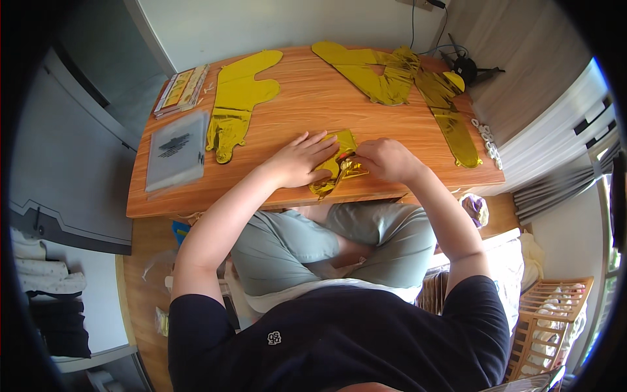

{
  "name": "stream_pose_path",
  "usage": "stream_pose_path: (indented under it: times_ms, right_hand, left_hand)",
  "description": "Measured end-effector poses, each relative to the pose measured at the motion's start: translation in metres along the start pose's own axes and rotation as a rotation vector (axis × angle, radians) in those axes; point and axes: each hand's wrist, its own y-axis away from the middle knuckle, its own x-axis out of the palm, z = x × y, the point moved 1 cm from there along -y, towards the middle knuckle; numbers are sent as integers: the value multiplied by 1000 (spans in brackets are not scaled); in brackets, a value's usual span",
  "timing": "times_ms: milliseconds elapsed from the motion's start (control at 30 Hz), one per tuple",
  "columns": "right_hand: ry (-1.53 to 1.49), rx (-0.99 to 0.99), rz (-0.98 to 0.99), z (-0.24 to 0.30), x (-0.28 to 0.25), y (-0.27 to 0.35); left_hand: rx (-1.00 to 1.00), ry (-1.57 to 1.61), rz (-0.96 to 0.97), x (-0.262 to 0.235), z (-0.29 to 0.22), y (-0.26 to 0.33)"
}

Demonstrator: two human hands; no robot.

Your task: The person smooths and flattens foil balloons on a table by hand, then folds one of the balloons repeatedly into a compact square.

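A crumpled gold foil balloon, flat and partly folded, lies near the front edge of the wooden table. My left hand rests palm down on its left side, fingers spread over the foil. On the other side, my right hand has its fingers closed in a pinch on the foil's right edge; the fingertips are partly hidden. Further back lie more uninflated gold foil balloons: one at the left, one at the back middle, and a darker-looking one at the right.
Left on the table are a stack of books and a clear plastic sleeve. White linked pieces lie at the right edge. A black device with cables stands back right. My crossed legs are below the front edge.
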Motion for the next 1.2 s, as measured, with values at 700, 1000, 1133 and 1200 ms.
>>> stream_pose_path:
  times_ms: [700,1000,1133,1200]
  right_hand:
    - [283,144,-252,17,44,-23]
    - [-74,250,-397,18,43,-9]
    - [-181,155,-508,21,43,13]
    - [-121,79,-506,25,47,22]
  left_hand:
    - [116,530,-141,3,24,7]
    - [-9,60,78,11,-7,24]
    - [-54,19,54,10,-16,29]
    - [-47,10,51,10,-18,30]
